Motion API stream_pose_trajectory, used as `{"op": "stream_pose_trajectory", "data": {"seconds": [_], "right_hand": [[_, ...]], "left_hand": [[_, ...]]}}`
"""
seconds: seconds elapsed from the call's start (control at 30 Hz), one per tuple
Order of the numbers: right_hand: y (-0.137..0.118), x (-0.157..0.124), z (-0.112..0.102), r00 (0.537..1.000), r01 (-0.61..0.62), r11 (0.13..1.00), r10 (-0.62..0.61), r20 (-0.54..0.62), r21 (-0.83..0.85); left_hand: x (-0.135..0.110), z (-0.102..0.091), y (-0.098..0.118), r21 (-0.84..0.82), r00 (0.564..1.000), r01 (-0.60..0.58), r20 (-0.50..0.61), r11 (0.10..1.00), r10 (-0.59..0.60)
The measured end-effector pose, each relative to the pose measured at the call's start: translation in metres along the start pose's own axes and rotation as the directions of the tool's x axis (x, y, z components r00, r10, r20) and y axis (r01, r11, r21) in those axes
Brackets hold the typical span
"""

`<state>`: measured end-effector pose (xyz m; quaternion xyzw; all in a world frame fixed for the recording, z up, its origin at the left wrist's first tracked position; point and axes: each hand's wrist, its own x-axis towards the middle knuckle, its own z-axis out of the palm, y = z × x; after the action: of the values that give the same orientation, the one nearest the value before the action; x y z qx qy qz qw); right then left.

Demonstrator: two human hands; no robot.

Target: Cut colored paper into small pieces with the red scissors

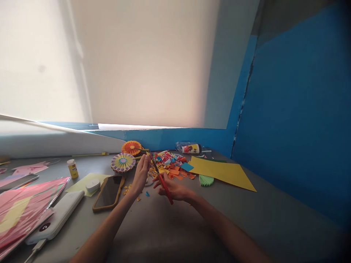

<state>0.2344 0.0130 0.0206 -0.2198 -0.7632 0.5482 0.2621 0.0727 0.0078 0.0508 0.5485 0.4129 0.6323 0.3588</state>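
My right hand (171,189) grips red-handled scissors (163,189), with the thin blades pointing up and away from me. My left hand (140,174) is raised just beside the blades, fingers close together; whether it pinches anything is hard to tell. Just beyond both hands lies a heap of coloured paper scraps (168,163). Two pleated paper rosettes, one orange (131,148) and one yellow and purple (123,163), sit beyond my left hand. A yellow card sheet (222,173) lies to the right.
A phone in a tan case (108,193), a white power bank (55,218), pink sheets (24,212), a yellow-capped bottle (72,168) and a white roll (92,185) lie on the grey table (219,219) at left. A blue wall (287,109) rises on the right.
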Motion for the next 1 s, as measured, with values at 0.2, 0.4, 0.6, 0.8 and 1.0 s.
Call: {"op": "stream_pose_trajectory", "data": {"seconds": [0.2,0.4,0.6,0.8,1.0], "right_hand": [[-0.015,-0.006,0.003,0.999,-0.007,0.996,0.003,-0.047,-0.087],[-0.010,-0.002,0.003,0.998,0.008,0.999,-0.010,-0.064,-0.033],[-0.010,0.002,0.009,0.982,-0.022,0.999,0.028,-0.189,0.032],[-0.006,0.005,0.017,0.950,0.008,0.983,0.050,-0.307,0.183],[-0.015,0.005,0.025,0.928,-0.050,0.907,0.198,-0.317,0.419]], "left_hand": [[-0.005,0.006,0.000,0.037,0.995,-0.101,0.016,0.994,0.100],[-0.008,0.008,-0.006,0.119,0.989,-0.146,0.046,0.982,0.142],[-0.006,0.008,-0.010,0.159,0.988,-0.152,0.024,0.976,0.150],[-0.006,0.008,-0.012,0.150,0.994,-0.109,0.030,0.983,0.106],[-0.006,0.008,-0.011,0.131,0.994,-0.101,0.046,0.986,0.096]]}}
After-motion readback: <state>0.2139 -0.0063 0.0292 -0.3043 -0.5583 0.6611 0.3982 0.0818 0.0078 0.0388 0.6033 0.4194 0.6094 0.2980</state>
